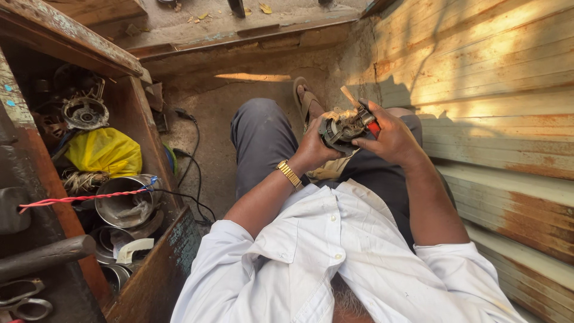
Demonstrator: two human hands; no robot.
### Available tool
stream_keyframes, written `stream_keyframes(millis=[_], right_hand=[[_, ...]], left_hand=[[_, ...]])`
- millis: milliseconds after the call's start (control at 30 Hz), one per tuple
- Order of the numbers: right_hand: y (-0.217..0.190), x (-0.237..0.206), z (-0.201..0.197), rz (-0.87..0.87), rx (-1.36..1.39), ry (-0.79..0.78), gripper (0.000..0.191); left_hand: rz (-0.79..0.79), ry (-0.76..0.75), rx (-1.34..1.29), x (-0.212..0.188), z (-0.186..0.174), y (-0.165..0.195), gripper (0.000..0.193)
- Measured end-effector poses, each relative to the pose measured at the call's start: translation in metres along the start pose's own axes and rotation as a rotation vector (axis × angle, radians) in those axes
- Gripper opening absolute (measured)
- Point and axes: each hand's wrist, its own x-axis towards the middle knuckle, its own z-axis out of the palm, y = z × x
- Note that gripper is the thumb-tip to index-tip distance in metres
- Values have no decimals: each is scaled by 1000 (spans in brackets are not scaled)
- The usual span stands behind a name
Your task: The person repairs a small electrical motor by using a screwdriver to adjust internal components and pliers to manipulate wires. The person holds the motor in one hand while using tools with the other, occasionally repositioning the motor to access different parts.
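Hands: left (pixel 312 146), right (pixel 391 139) | grip grey motor part (pixel 339 130) | over lap

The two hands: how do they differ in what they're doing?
The left hand cups the dark metal part from below and wears a gold watch; the right hand grips a red-handled tool against the part from above and has a bare wrist. Both are closed, touching the part, above the lap.

The motor part (pixel 339 128) looks like dull, dirty metal. The watch band (pixel 289 173) is shiny gold metal. The shirt (pixel 335 257) is soft white cloth. The wall (pixel 496 78) is rough, rusty metal. The yellow bag (pixel 104 152) is shiny plastic. The pot (pixel 122 203) is smooth grey metal.
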Motion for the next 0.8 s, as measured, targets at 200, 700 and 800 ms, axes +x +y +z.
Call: stream_keyframes(millis=[200,700,800], right_hand=[[-10,3,8,70,-42,62,93],[9,-5,-14,89,54,-9,94],[-1,-2,-10,70,27,61,95]], left_hand=[[2,9,-34,4,3,1,97],[-2,-50,-67,10,14,7,98],[18,-32,-30,15,13,9,100]])
